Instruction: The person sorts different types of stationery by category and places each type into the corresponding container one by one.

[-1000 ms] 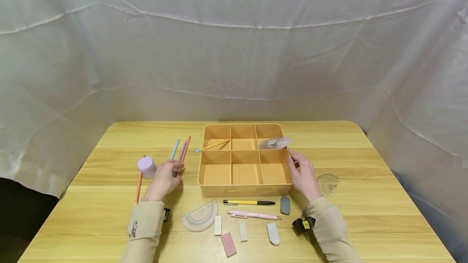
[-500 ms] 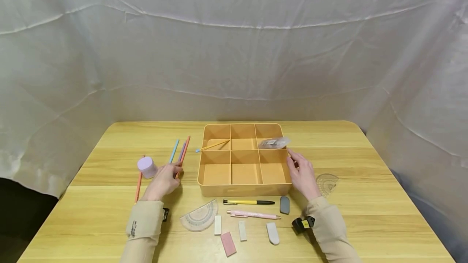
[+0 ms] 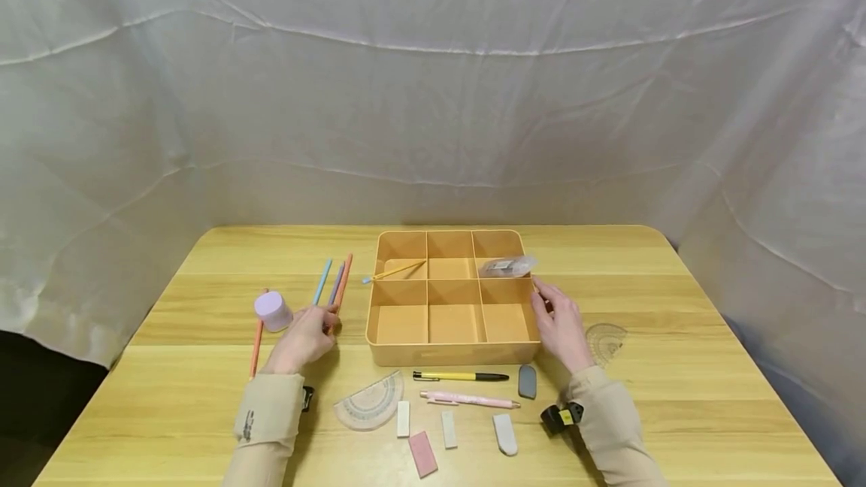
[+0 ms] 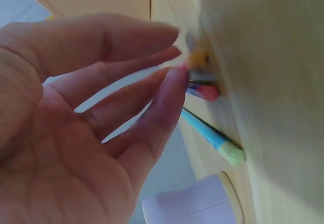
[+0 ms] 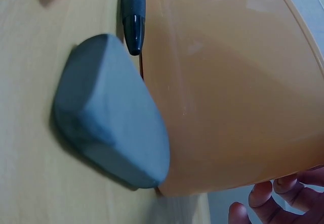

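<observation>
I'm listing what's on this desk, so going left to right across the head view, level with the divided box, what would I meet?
Lilac container, light-blue pencil, purple pencil, coral pencil, divided box, right hand, clear protractor.

The box [image 3: 453, 354] is plain tan-orange on a bench [image 3: 697, 404] of yellow wood grain, with a silvery grey curtain [image 3: 433, 104] at twelve o'clock. Toward the box's nine o'clock are a red pencil [image 3: 344, 280], a purple pencil [image 3: 336, 283], a blue pencil [image 3: 322, 281] with a pale green end and a lilac pot [image 3: 273, 312]; toward six, a yellow-and-black pen [image 3: 460, 376], a pink pen [image 3: 470, 400] and a pink eraser [image 3: 422, 455]. The left sleeve [image 3: 268, 415], at eight, and the right sleeve [image 3: 614, 427], at four, are beige.
</observation>
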`<state>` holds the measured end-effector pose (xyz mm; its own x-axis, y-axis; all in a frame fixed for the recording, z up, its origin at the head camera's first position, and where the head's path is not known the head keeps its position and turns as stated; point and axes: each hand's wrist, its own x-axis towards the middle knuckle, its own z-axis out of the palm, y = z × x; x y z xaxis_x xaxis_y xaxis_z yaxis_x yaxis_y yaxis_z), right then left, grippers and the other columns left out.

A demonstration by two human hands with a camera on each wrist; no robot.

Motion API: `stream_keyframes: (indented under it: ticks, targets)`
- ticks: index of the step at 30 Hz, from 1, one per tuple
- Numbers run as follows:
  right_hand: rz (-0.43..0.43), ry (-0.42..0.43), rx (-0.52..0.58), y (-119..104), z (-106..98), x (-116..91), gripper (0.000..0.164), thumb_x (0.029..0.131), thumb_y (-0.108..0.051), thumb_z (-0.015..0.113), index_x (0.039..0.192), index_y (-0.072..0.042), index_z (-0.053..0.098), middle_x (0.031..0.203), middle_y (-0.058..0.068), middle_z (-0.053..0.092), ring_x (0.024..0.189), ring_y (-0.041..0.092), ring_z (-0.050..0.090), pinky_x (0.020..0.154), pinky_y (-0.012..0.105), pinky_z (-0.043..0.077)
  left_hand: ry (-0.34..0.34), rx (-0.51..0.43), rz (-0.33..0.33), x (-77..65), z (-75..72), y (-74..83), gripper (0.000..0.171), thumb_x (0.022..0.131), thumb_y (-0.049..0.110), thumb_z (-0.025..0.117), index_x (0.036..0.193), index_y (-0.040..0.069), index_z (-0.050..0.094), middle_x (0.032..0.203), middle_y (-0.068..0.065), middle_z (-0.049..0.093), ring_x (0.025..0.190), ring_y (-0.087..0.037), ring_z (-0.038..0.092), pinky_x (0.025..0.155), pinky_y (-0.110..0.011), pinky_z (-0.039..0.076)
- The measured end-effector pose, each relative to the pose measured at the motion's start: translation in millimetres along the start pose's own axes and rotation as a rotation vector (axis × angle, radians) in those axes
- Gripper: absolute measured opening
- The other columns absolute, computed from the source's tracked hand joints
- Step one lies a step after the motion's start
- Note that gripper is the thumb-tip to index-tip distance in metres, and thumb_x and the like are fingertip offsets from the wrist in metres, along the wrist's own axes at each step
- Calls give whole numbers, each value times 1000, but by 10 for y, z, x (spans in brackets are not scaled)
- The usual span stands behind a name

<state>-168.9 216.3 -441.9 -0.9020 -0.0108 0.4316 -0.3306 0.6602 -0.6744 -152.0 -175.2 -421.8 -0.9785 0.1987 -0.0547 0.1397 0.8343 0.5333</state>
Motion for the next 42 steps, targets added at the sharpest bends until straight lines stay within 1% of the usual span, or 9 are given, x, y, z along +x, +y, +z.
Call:
stream_keyframes:
  ticks: [4,6,9,13,16,21,30,37,42]
  targets:
    - [5,1,-1,3,-3,5,33,95,2,52,125,13,56,87,23,66,69,25,57,54,37,48,6,0,21,-3,-3,20,22,68,-18,58,60,2,56,123,-30,59,100,-40,57,55,-30,36]
    - [4,0,-4,2,-2,9,33,95,2,52,125,13,56,86,23,66,68,25,57,54,36,48,6,0,13,-6,-6,31,21,67,-19,59,59,1,55,122,-30,59,97,-38,57,55,-31,37]
    - [4,2,-8,-2,-3,8,33,94,2,52,125,13,57,85,22,66,68,25,57,54,36,48,29,20,12,-15,-5,36,19,66,-18,61,63,0,64,117,-29,63,104,-43,58,66,-38,48]
    - [5,1,-10,-9,-5,3,33,94,3,52,125,13,57,83,21,65,67,24,57,53,36,48,75,44,-20,-44,2,50,22,64,-18,65,75,-1,73,95,-23,70,95,-43,61,79,-50,52]
    - [8,-3,-11,-8,-2,3,33,95,2,52,125,13,57,84,20,65,67,24,56,53,34,47,109,54,-25,-59,19,65,22,62,-19,65,73,-1,72,81,-18,70,85,-38,63,76,-51,53]
    - [3,-5,-10,-4,-2,6,33,95,2,51,125,14,56,83,20,65,67,23,56,52,33,47,149,58,3,-59,45,80,22,62,-18,66,65,3,71,70,-12,70,72,-31,63,67,-46,55]
    - [-1,-1,-14,-13,-4,-1,32,94,3,52,124,15,56,86,23,66,68,25,57,52,35,47,134,9,-66,-72,46,80,22,59,-11,75,69,6,65,68,-8,67,60,-19,57,56,-37,51]
    - [4,-1,-18,-22,-4,-3,33,94,3,52,125,14,56,86,23,66,69,25,57,54,37,47,180,35,-29,-77,72,62,27,54,-3,81,76,3,66,67,-8,66,66,-23,57,62,-42,50]
    - [12,-8,-18,-26,-5,-1,33,95,2,51,125,14,56,88,23,65,70,25,57,55,37,48,179,50,-34,-67,76,58,27,55,0,83,76,2,67,66,-7,66,66,-23,56,64,-43,49]
